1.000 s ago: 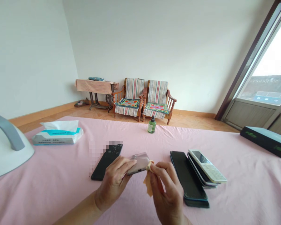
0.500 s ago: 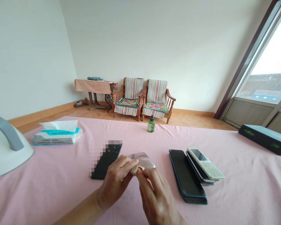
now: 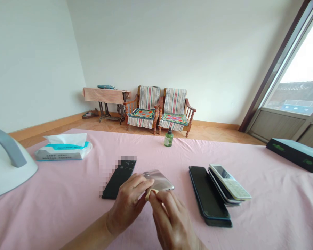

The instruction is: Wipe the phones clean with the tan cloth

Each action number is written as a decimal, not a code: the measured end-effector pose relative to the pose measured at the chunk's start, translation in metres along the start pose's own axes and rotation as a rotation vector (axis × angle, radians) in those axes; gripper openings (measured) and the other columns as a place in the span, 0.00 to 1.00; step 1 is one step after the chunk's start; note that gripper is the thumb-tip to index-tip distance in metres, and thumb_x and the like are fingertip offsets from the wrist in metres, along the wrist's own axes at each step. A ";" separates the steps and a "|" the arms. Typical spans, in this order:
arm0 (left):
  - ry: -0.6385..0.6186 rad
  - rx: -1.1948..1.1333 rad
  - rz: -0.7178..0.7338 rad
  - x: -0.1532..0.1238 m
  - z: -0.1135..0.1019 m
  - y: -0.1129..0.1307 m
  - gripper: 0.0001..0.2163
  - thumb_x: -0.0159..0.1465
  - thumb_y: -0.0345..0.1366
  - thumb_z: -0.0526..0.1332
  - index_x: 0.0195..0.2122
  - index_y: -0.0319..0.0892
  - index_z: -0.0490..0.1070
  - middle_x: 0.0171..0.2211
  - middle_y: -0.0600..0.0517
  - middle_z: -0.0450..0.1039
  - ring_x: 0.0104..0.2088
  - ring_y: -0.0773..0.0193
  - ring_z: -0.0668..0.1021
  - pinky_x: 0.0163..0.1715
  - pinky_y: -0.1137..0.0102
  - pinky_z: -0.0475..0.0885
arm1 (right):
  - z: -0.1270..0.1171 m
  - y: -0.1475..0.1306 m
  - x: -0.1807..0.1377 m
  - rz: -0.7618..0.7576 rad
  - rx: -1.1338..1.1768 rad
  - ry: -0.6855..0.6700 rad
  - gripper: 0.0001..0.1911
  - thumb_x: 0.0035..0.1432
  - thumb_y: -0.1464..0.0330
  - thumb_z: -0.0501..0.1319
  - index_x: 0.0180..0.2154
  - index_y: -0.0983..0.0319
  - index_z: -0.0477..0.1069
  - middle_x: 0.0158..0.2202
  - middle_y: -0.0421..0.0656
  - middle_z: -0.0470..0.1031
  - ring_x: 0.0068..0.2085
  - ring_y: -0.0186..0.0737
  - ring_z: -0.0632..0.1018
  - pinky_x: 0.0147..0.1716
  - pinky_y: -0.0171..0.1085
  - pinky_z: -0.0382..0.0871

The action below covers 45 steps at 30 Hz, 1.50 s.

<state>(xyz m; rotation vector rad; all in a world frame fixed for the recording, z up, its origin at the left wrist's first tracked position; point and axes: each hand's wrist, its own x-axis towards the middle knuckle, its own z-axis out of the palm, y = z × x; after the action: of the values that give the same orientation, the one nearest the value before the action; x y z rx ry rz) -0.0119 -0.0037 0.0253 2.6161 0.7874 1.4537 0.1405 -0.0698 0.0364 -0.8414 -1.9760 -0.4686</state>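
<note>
Left grip (image 3: 126, 201): fingers and thumb grasping a silver phone (image 3: 160, 179), held above the pink cover (image 3: 80, 211). Right grip (image 3: 173, 218): fingertips pinching a yellow cloth (image 3: 147, 196) against the phone's near edge. Beside the left grip: one black phone (image 3: 118, 182), flat. Right of the right grip: one dark phone (image 3: 210, 194) atop another dark item; adjoining, a stack topped by a white handset (image 3: 232, 183). Beyond: green pump bottle (image 3: 168, 139), upright. Far left: tissue pack (image 3: 62, 151), sheet protruding; white appliance (image 3: 10, 173), grey handle. Far right: black box (image 3: 294, 156). Behind: two wooden armchairs (image 3: 149, 99), striped covers.
</note>
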 end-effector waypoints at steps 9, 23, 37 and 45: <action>-0.027 -0.032 -0.024 -0.003 -0.002 -0.002 0.07 0.65 0.31 0.59 0.44 0.41 0.71 0.31 0.51 0.71 0.32 0.62 0.72 0.34 0.68 0.67 | 0.002 0.009 -0.011 0.061 -0.061 0.058 0.13 0.62 0.77 0.54 0.48 0.70 0.68 0.35 0.50 0.72 0.34 0.41 0.74 0.31 0.38 0.74; -0.009 -0.042 -0.016 -0.003 -0.001 -0.002 0.08 0.66 0.34 0.58 0.44 0.40 0.72 0.32 0.49 0.73 0.32 0.61 0.74 0.35 0.68 0.70 | 0.003 0.004 -0.011 0.087 0.086 -0.057 0.16 0.62 0.77 0.53 0.51 0.67 0.67 0.34 0.48 0.72 0.33 0.38 0.75 0.33 0.34 0.74; 0.102 0.034 -0.007 -0.004 -0.008 -0.010 0.08 0.64 0.28 0.60 0.43 0.39 0.74 0.31 0.49 0.74 0.32 0.62 0.76 0.31 0.70 0.73 | -0.004 0.039 -0.014 0.441 0.087 0.213 0.13 0.61 0.77 0.57 0.45 0.60 0.71 0.36 0.44 0.67 0.35 0.34 0.73 0.32 0.32 0.71; 0.093 0.032 -0.010 -0.002 -0.007 -0.006 0.08 0.65 0.30 0.59 0.44 0.40 0.73 0.31 0.49 0.73 0.32 0.62 0.76 0.31 0.69 0.72 | 0.000 0.025 -0.015 0.326 0.092 0.127 0.16 0.62 0.78 0.54 0.50 0.61 0.68 0.35 0.44 0.68 0.32 0.34 0.74 0.30 0.32 0.72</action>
<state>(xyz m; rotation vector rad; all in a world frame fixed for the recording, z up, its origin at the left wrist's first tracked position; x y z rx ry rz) -0.0210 -0.0014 0.0261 2.5797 0.8388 1.5829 0.1641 -0.0578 0.0230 -1.0258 -1.6912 -0.2326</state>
